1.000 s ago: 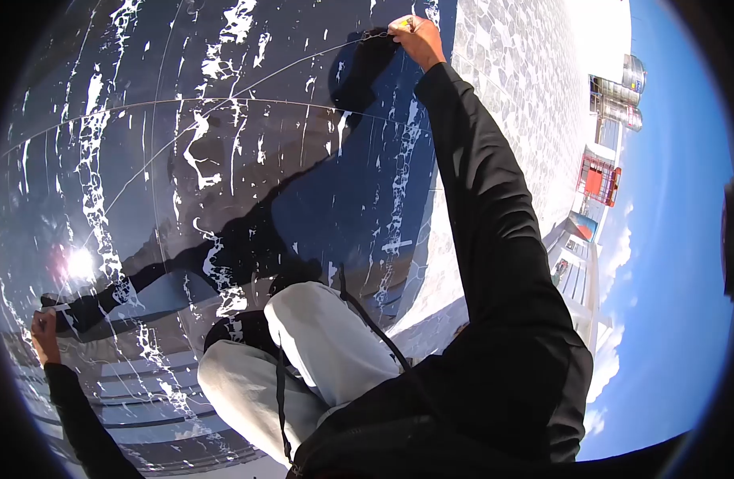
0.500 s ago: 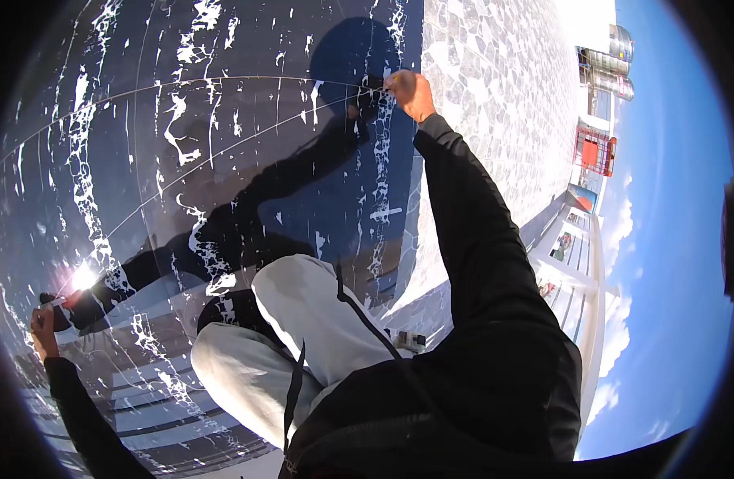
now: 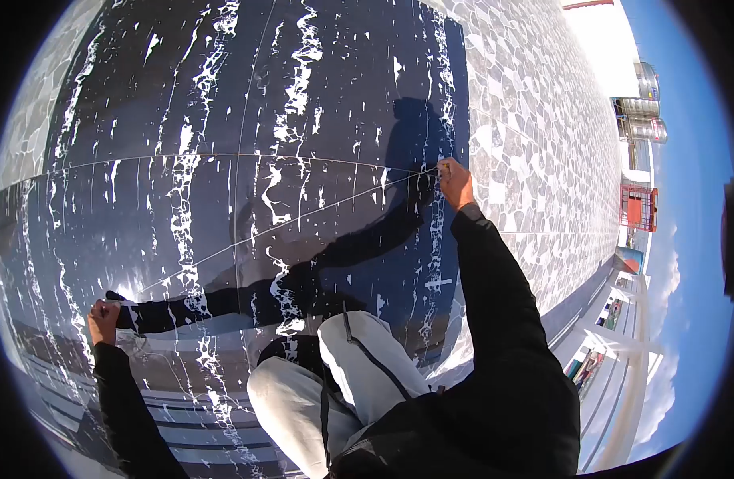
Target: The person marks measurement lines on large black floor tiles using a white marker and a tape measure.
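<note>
A thin string (image 3: 303, 215) runs taut on a slant across a dark, glossy tiled surface (image 3: 335, 96) with white veins. Its left end is pinched between the fingers of my left hand (image 3: 103, 321), low at the left over the tiles. My right hand (image 3: 456, 182) is closed on the other end, by the right edge of the dark tiles. The fingertips there are right at the veined surface. Dark shadows of my arm and head fall under the string.
Pale stone-patterned tiling (image 3: 527, 120) borders the dark tiles on the right. My bent knees (image 3: 359, 351) are at the bottom middle. Farther off stand metal tanks (image 3: 642, 100), a red frame (image 3: 638, 209) and a white railing structure (image 3: 622, 343).
The view has swung, so the tiles and my right hand appear farther right and lower. My left hand appears farther right. Both hands still grip the string, which stays stretched.
</note>
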Action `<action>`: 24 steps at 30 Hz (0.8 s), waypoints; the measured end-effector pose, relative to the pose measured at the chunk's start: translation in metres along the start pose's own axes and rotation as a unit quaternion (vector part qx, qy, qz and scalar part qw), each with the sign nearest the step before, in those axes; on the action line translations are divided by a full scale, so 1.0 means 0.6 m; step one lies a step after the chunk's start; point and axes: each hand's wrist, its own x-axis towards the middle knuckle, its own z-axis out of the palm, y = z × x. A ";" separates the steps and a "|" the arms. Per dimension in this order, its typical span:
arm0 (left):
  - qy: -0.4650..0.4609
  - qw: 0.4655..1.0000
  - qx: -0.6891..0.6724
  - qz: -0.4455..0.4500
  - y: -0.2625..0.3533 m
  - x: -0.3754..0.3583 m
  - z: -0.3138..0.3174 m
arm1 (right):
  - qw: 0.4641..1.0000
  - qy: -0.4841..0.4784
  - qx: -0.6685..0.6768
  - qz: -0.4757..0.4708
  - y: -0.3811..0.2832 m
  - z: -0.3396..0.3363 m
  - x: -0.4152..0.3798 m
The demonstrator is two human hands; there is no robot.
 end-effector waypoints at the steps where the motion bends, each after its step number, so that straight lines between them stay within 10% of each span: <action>1: 0.024 0.999 -0.026 0.011 0.014 -0.005 0.004 | 1.000 0.005 0.006 -0.013 -0.011 -0.001 0.014; 24: 0.012 0.994 0.097 0.053 0.053 -0.015 -0.013 | 0.984 0.059 -0.078 -0.148 -0.210 -0.190 0.242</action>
